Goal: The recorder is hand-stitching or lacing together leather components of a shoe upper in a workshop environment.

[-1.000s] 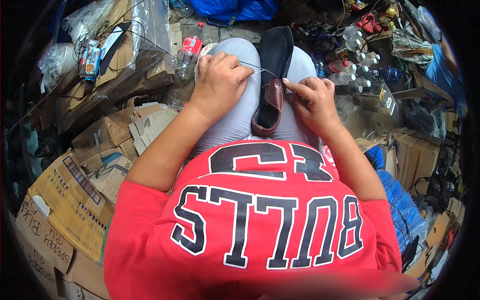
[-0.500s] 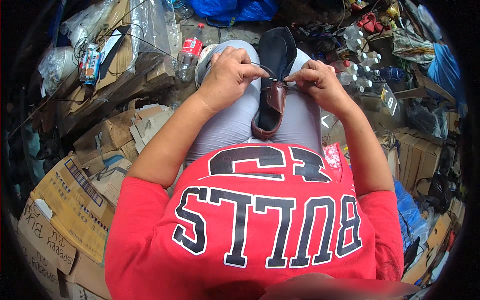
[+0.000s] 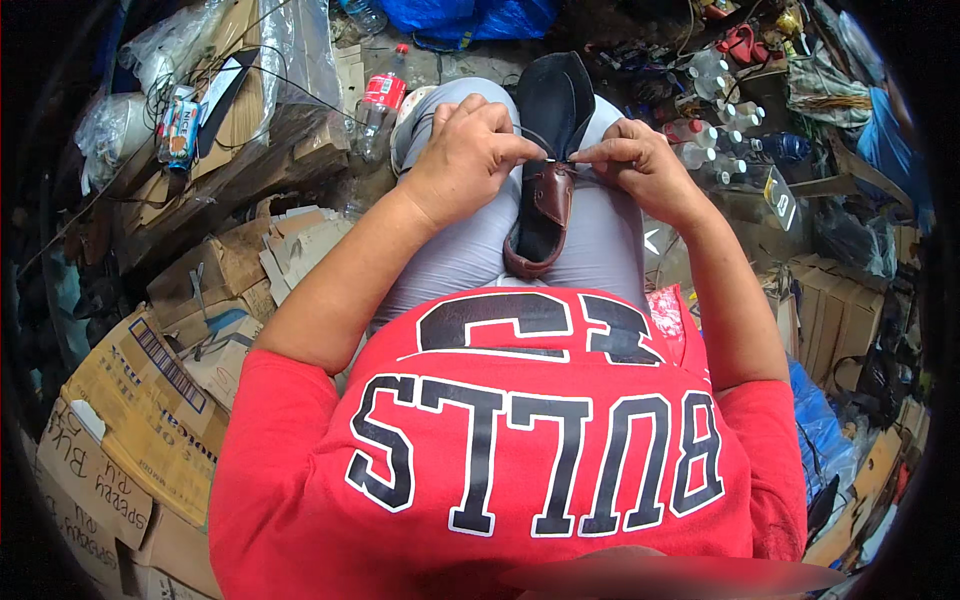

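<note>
A brown leather shoe (image 3: 551, 196) with a dark inside lies lengthwise on my lap, its long black part pointing away from me. A thin dark lace (image 3: 536, 136) loops over the shoe's middle, by the eyelets. On the left, my left hand (image 3: 468, 152) pinches the lace between thumb and forefinger. Opposite it, my right hand (image 3: 636, 162) is closed in a similar pinch at the lace's other side, its fingertips just off the shoe's edge. Both hands are a short gap apart over the shoe. The lace inside the curled fingers is hidden.
A red-capped bottle (image 3: 382, 98) stands beyond my left knee. Several clear bottles (image 3: 709, 75) are grouped at the far right. Cardboard (image 3: 140, 400) is piled at the left, with stacked brown boxes (image 3: 838, 310) at the right. A blue sheet (image 3: 465, 22) lies ahead.
My left hand has shifted slightly to the right, and the fingertips of both hands have moved a little. The shoe stays in place on my lap.
</note>
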A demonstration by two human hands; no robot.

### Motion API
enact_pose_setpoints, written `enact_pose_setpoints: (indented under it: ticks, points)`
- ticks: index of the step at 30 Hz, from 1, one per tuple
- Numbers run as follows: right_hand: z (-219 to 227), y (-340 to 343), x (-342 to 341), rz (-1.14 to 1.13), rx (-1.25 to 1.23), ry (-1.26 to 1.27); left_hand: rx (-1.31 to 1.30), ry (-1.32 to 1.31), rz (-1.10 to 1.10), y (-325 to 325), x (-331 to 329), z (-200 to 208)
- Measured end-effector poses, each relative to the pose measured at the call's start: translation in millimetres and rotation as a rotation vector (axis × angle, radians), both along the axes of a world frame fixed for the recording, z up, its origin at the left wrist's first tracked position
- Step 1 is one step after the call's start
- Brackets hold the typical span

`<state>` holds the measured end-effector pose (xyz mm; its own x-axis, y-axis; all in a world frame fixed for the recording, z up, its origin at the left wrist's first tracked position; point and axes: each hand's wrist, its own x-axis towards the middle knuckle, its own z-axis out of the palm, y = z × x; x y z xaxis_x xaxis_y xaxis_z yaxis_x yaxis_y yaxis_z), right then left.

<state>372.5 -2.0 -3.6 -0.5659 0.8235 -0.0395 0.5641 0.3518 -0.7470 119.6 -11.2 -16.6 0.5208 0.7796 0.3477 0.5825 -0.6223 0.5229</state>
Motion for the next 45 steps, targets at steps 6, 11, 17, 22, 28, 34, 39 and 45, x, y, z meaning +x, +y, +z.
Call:
enact_pose_setpoints:
  ticks: [6, 11, 17, 22, 28, 34, 39, 45]
  points:
    - [-7.0, 3.6, 2.8, -0.023, -0.083, 0.031, -0.064, 0.043, -0.027, 4.5, 0.7, -4.4]
    - [-8.7, 11.8, -0.6, -0.045, -0.240, 0.090, -0.120, 0.066, -0.141, 28.1, 5.3, -4.6]
    - [3.0, -3.8, -2.7, -0.011, 0.025, 0.006, -0.040, 0.024, -0.114, 13.6, -2.7, -2.0]
    - [9.8, -17.3, -6.5, -0.112, 0.096, -0.030, -0.042, 0.002, -0.008, -1.2, -9.5, 1.9]
    - [5.5, -21.3, -11.3, -0.188, -0.021, 0.071, -0.139, -0.068, 0.040, -8.7, -5.2, -0.7]
    - [-6.7, -17.5, -14.0, -0.213, -0.046, 0.116, -0.152, 0.041, 0.125, -5.4, 12.0, -2.2]
    - [-10.6, -15.9, -13.9, -0.242, -0.085, 0.198, -0.223, 0.080, 0.147, -5.1, 13.9, 1.0]
    - [-3.1, -15.9, -10.5, -0.146, -0.002, 0.041, -0.075, 0.018, 0.130, -4.3, 7.8, -0.5]
